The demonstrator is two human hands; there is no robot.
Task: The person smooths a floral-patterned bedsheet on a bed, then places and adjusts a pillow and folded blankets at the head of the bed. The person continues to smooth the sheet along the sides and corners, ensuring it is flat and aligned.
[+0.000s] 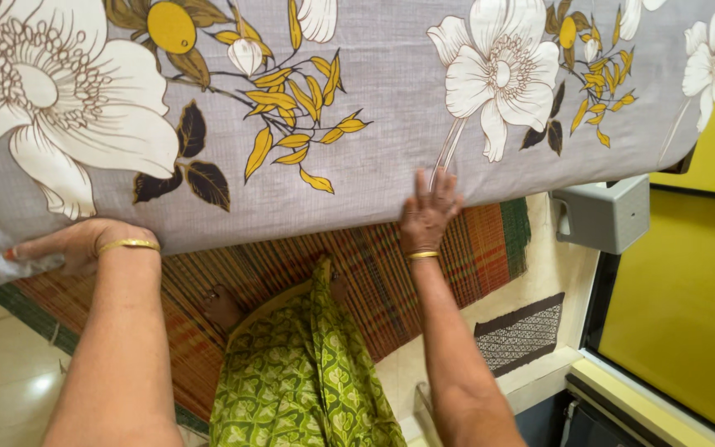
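A grey bedsheet printed with large white flowers and yellow leaves covers a mattress across the top of the head view. My left hand lies flat along the sheet's lower edge at the left, fingers pointing left, a gold bangle on the wrist. My right hand presses palm-down on the sheet's edge near the middle, fingers spread and pointing up, also with a bangle. Neither hand grips anything.
A striped red-and-green woven mat lies on the floor under me, with my feet and green patterned garment on it. A grey plastic stool stands at the right beside a yellow wall. A small dark patterned doormat lies near it.
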